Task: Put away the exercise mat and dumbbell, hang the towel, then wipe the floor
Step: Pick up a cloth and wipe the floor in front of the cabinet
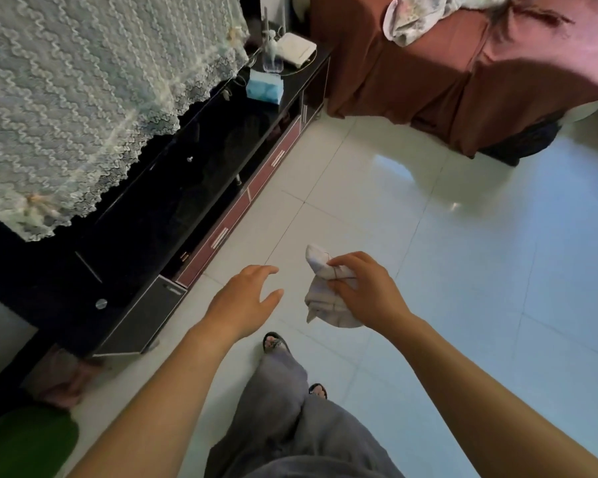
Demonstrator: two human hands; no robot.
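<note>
Partly hidden, bunched cloth (317, 262) clutched by right hand (364, 288); left hand (245, 298) slack.

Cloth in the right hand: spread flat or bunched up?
Bunched up. The cloth hangs crumpled from the right hand, whose fingers grip it around the middle; the left hand is open beside it, not touching.

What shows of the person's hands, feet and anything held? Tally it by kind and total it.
Hands: 2 (left hand open, right hand gripping)
Cloths: 1 (pale checked cloth, bunched in the right hand)
Feet: 2 (sandalled feet)
Total: 5
</note>
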